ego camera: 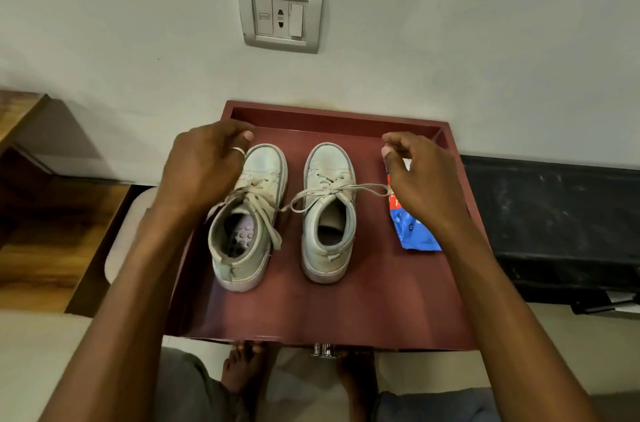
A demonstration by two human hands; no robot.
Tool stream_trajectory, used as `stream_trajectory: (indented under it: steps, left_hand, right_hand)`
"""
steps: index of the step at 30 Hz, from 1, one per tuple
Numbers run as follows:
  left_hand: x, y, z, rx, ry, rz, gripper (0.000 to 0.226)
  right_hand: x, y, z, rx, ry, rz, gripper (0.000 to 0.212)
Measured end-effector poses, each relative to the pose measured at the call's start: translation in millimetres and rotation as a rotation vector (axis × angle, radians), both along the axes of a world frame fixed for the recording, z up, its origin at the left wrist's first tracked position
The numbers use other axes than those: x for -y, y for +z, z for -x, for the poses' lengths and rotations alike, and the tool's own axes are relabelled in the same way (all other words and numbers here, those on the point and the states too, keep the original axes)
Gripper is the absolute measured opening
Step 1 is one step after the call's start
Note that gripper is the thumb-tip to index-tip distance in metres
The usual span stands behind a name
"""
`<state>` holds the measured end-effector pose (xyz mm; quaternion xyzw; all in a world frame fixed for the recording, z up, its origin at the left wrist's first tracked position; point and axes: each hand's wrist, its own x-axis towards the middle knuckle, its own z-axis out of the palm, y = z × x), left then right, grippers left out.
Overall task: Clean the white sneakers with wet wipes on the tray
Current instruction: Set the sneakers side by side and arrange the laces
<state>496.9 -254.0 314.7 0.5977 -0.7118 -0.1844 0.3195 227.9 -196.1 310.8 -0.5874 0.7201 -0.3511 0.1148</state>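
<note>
A red tray (346,314) sits against a white wall (450,41) beneath a socket (280,14); both hands' grips hover loosely curled, holding nothing.

Dim, warm indoor light with a greenish cast, and you look through a strongly wide lens.

Your wall (450,23) reads grey-green and evenly lit, with a soft shadow falling beside the wooden shelf (52,214) at your left. The maroon tray (346,311) shows a faint sheen on its near floor, without hard glare. Your forearms stretch and bend toward the bottom corners, and the edges smear slightly. Your left hand (201,169) looks a little motion-blurred; the sneakers (325,214) stay fairly sharp.
</note>
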Motion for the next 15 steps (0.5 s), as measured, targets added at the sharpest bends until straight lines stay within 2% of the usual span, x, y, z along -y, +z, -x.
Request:
stream_trajectory:
  steps: [5, 9, 15]
  left_hand:
    - [0, 8, -35, 0.021, -0.035, -0.185, 0.021]
    - [-3, 8, -48, 0.06, -0.169, -0.318, 0.022]
    - [-1, 1, -55, 0.137, -0.304, -0.442, 0.035]
  right_hand:
    - [2, 7, -23, 0.06, 0.066, -0.003, 0.018]
    - [2, 5, -43, 0.124, 0.162, -0.029, 0.012]
    - [-4, 3, -78, 0.044, 0.365, -0.09, 0.019]
